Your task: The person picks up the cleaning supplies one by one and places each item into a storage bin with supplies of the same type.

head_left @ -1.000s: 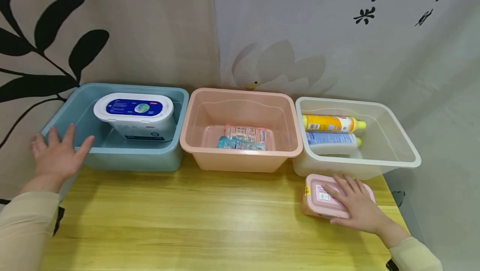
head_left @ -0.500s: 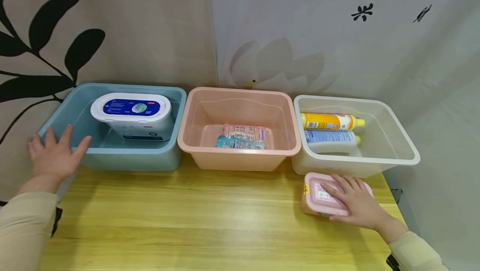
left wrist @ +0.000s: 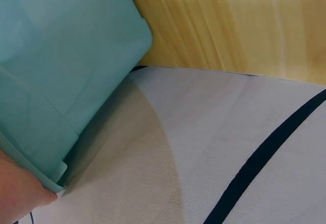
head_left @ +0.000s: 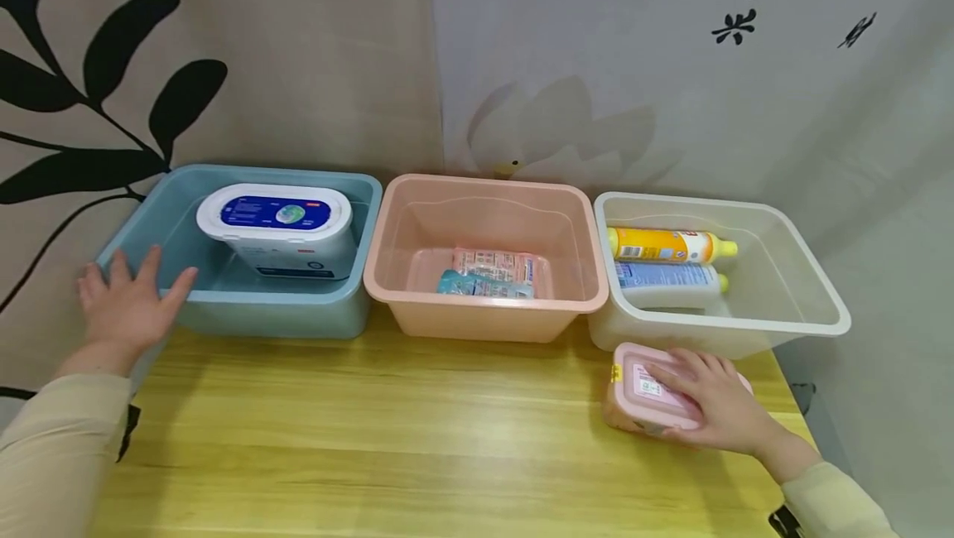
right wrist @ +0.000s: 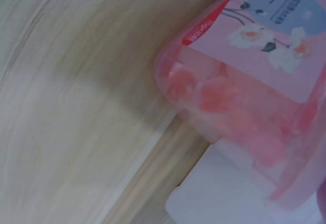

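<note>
My right hand (head_left: 719, 405) grips a pink-lidded plastic box (head_left: 652, 389) from above, with fingers over its lid and the thumb at the near edge. Through the box's clear wall (right wrist: 234, 107), the right wrist view shows pink and red pieces below a flowered label. The box is close in front of the white bin (head_left: 715, 323). At the far left, my left hand (head_left: 130, 306) lies with fingers spread on the rim of the blue bin (head_left: 276, 298). Part of that hand (left wrist: 25, 193) shows at the rim in the left wrist view.
A white tub with a blue label (head_left: 279, 232) stands in the blue bin. The peach bin (head_left: 484, 319) in the middle holds several small packets (head_left: 488, 277). A yellow bottle (head_left: 667, 245) and a white-and-blue bottle (head_left: 667, 283) lie in the white bin. Patterned cloth hangs behind.
The right hand's fingers have bent more around the box, and more of the box's front side shows. The left hand stays at the blue bin's rim. The head view has shifted slightly.
</note>
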`<state>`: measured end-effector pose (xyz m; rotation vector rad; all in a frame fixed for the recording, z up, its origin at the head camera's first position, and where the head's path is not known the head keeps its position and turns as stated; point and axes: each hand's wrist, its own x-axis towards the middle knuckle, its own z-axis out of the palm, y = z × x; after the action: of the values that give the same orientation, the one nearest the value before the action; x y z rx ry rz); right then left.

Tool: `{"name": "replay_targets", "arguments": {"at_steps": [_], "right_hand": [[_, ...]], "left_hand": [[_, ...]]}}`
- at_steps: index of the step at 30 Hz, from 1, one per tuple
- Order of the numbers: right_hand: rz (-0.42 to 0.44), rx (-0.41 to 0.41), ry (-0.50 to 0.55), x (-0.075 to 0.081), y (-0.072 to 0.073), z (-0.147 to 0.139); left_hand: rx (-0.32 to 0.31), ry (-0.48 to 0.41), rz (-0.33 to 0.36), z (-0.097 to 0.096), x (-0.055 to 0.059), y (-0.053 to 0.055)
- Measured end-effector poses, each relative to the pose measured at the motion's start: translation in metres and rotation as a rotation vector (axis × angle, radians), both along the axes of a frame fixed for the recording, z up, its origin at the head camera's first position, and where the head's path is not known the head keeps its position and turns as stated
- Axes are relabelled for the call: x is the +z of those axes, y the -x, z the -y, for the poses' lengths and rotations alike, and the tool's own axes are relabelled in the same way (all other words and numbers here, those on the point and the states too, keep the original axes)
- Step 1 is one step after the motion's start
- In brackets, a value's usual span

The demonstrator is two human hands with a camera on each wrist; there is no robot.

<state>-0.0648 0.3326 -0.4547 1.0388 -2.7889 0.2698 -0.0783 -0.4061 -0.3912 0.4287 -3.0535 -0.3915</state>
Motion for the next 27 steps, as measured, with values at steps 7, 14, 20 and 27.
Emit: {"name": "replay_targets", "arguments": {"at_steps": [7,14,20,27], "right_hand": [[-0.01,0.022,0.006,0.01,-0.004,0.009],[0.017,0.021,-0.022,0.026,-0.008,0.026],[0.021,0.03,-0.008,0.037,-0.013,0.04],[-0.024,0.073,-0.027,0.051,-0.015,0.052]], "left_hand": [[0.005,-0.002,-0.011,0.0,-0.001,0.0],[0.005,0.0,-0.007,0.001,-0.001,0.0],[0.011,-0.001,-0.009,-0.001,0.0,0.001],[0.012,-0.008,-0.006,-0.001,0.0,0.001]]}}
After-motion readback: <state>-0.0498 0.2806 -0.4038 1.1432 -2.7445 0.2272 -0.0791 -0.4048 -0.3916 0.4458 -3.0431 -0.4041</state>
